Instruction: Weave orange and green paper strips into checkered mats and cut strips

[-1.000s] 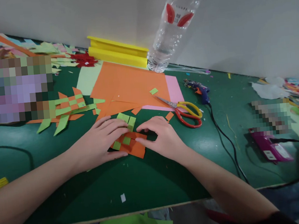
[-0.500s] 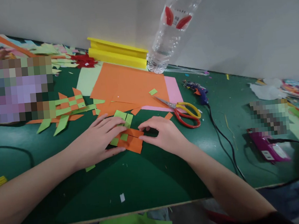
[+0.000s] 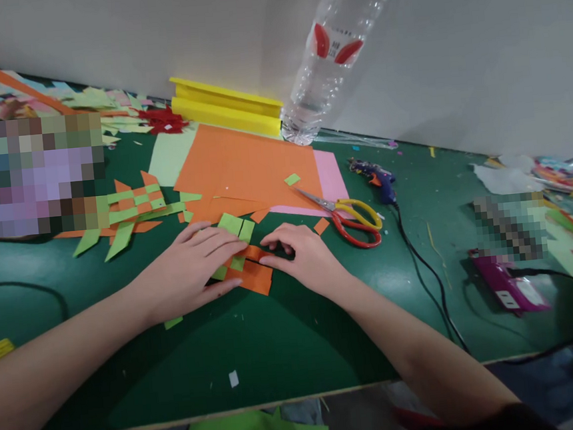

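A small weave of green and orange paper strips (image 3: 237,264) lies on the green table in front of me. My left hand (image 3: 186,272) rests on its left side, fingers stretched flat and thumb apart, covering part of it. At the right end, the thumb and fingers of my right hand (image 3: 306,252) are closed on an upper orange paper strip (image 3: 253,252), which bends up a little from the weave. Below it, another orange strip (image 3: 257,279) lies flat. Green strip ends (image 3: 230,224) stick out beyond my left fingers.
Scissors (image 3: 355,222) lie right of orange sheets (image 3: 252,161). Behind them are a folded yellow paper (image 3: 227,113) and a plastic bottle (image 3: 321,71). A glue gun (image 3: 378,179) trails its cord past my right arm towards a purple power strip (image 3: 506,283). A finished-looking weave (image 3: 137,201) lies left.
My right hand has moved slightly left, and the upper orange strip now bends up at its end. My left hand stays in place on the weave.
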Demonstrator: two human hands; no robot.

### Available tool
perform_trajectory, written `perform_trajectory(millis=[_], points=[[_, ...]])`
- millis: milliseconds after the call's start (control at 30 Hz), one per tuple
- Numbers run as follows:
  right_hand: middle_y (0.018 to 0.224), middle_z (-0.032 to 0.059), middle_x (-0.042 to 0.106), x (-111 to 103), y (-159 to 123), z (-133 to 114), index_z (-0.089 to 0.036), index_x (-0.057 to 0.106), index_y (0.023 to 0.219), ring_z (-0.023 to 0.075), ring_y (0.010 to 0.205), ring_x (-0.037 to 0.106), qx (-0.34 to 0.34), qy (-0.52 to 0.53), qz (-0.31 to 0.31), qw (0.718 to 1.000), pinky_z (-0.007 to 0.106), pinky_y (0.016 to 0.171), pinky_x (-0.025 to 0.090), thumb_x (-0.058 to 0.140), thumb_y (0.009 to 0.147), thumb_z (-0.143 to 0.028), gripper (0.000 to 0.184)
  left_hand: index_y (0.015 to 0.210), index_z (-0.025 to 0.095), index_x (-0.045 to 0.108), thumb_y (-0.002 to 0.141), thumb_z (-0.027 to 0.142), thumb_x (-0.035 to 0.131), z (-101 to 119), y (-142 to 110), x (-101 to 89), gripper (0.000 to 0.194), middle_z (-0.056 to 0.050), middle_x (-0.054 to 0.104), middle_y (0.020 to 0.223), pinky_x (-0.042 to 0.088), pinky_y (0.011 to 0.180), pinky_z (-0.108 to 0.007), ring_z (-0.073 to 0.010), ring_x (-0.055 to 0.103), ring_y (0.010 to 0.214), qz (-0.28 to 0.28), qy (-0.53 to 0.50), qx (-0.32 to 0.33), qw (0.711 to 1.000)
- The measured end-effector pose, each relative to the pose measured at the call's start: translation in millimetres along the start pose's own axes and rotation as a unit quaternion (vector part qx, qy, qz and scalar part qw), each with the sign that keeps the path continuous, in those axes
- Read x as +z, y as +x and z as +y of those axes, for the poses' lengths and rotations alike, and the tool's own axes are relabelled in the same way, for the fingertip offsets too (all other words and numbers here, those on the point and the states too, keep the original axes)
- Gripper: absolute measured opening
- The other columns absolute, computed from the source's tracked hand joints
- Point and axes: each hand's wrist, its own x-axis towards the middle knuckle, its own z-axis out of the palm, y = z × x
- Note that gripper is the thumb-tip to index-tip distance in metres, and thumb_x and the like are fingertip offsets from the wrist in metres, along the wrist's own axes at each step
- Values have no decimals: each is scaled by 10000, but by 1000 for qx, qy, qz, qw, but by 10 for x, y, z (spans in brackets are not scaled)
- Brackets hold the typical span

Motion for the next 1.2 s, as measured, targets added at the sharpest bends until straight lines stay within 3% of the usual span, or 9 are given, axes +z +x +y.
perform_trajectory(millis=[167,533,733,900,1000,1133,1200], points=[[820,-6,650,48,11,-56,-186,683,891,116,703,538,11,-14,15,1000,296,745,395,737,822,-315,155,1226,197,554,979,429,466,15,-1,-18,350,-91,667,1189,344,1084,-462,-259,587,1131,12,23,23,999],[700,-26,605,41,34,-111,-181,674,849,108,634,502,27,-19,13,999,277,670,364,673,876,-315,136,1115,244,624,1000,311,396,9,-10,-12,264,-103,616,1276,378,1057,-521,-260,617,1103,24,64,44,997],[523,-52,463,57,-23,-88,-197,507,580,108,549,446,-20,2,91,996,284,667,392,592,916,-353,380,1154,218,612,1002,352,400,0,-15,10,293,-105,614,1278,377,1065,-500,-267,597,1131,11,53,29,998],[668,-18,637,-21,-85,-132,-209,613,800,123,600,558,-151,51,158,975,339,748,448,524,879,-173,124,1199,189,589,998,348,415,0,-15,-3,310,-120,638,1197,401,1044,-477,-270,590,1124,17,38,22,999],[727,-7,682,-39,-102,-147,-210,629,878,135,634,601,-189,35,184,964,352,742,449,526,826,-106,155,1213,199,585,997,354,422,4,-11,-18,313,-106,650,1150,411,1030,-466,-264,591,1101,11,19,12,1000],[809,18,717,3,-95,-123,-192,665,893,164,750,628,-184,-51,127,974,372,799,423,592,857,-176,82,1216,190,585,1014,296,378,-7,-19,-2,308,-99,650,1084,434,974,-446,-260,589,1066,10,11,12,1000],[900,48,720,31,-90,-109,-172,688,955,186,822,620,-174,-88,84,977,381,825,414,628,878,-285,150,1229,185,579,1019,232,332,-25,-26,25,328,-99,645,1070,450,928,-427,-260,580,1071,12,15,14,1000]])
